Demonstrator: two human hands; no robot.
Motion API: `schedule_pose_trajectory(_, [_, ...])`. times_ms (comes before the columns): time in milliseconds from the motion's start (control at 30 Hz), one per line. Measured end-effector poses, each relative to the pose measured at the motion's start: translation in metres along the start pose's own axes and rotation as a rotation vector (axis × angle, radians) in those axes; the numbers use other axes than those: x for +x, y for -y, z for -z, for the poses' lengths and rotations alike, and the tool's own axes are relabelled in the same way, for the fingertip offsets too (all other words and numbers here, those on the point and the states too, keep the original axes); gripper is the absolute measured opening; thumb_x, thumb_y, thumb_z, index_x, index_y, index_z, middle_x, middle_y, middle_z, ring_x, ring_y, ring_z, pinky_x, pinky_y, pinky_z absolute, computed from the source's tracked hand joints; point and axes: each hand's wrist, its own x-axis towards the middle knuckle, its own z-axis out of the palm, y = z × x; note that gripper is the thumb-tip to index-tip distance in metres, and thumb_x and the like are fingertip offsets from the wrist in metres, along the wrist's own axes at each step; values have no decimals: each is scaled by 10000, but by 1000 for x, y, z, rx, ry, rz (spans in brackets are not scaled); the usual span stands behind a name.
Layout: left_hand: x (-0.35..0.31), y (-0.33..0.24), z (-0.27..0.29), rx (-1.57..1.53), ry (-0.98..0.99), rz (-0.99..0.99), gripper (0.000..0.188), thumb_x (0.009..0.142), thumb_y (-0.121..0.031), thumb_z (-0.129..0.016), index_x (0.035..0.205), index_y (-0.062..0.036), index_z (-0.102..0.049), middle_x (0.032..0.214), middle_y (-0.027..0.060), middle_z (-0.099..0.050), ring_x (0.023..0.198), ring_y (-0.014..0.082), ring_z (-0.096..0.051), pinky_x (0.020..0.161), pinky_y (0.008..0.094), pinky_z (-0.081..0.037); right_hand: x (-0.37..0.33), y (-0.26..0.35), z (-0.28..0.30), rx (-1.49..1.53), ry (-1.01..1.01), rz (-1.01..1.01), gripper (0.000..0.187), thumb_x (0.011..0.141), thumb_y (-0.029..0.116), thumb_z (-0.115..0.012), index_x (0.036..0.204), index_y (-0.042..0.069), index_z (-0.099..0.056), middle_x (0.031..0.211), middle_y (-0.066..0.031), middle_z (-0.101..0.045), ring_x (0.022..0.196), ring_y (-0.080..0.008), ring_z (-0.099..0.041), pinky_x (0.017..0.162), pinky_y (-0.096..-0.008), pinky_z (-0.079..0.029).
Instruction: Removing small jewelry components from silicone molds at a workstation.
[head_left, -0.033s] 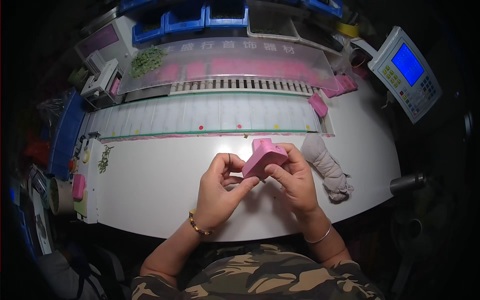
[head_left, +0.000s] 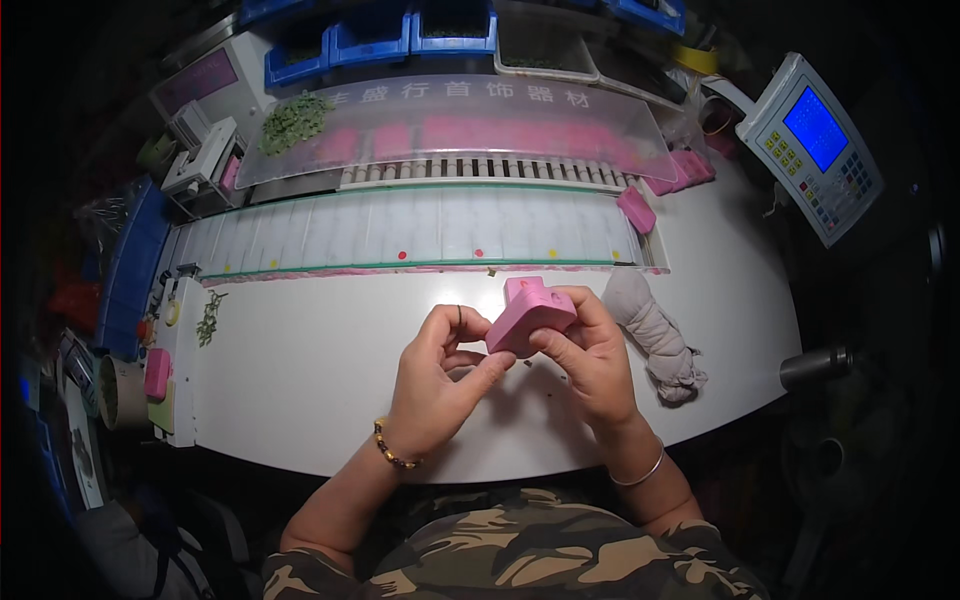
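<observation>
A pink rubber mould [head_left: 530, 318], block-shaped with a small red mark near its top, is held above the white table in front of me. My right hand [head_left: 590, 355] grips its right side, thumb on the near face and fingers behind. My left hand [head_left: 440, 370] pinches the lower left corner between thumb and fingers, which are partly hidden behind it. Two parts of the mould show, one behind the other; whether they are joined I cannot tell. Tiny dark crumbs [head_left: 527, 363] lie on the table below.
A rolled grey cloth [head_left: 652, 340] lies beside my right hand. Beyond stands a glass-edged row of white plates [head_left: 440, 228], with another pink block [head_left: 636, 210] at its right end. Green branching pieces [head_left: 210, 318] lie at left. A keypad with a blue screen [head_left: 815, 140] stands right.
My left wrist has shifted very slightly to the left. The mould and my right hand are almost unchanged.
</observation>
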Motion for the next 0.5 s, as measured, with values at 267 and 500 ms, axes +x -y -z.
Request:
schedule_pose_trajectory(267, [11, -24, 35, 61, 174, 111, 310, 988, 13, -447, 1284, 28, -537, 1462, 180, -480, 1091, 223, -675, 743, 251, -589, 10, 17, 16, -807, 9, 403, 314, 825, -85, -633, 1118, 28, -634, 1057, -99, -649, 958, -219, -654, 822, -324, -536])
schedule_pose_trajectory(500, [12, -36, 15, 674, 290, -327, 510, 887, -6, -633, 1381, 7, -508, 1468, 178, -493, 1159, 233, -645, 845, 301, -555, 6, 16, 13, -1014, 126, 481, 384, 741, -97, -661, 1088, 69, -680, 1025, -133, -680, 923, -322, -657, 822, -386, -535])
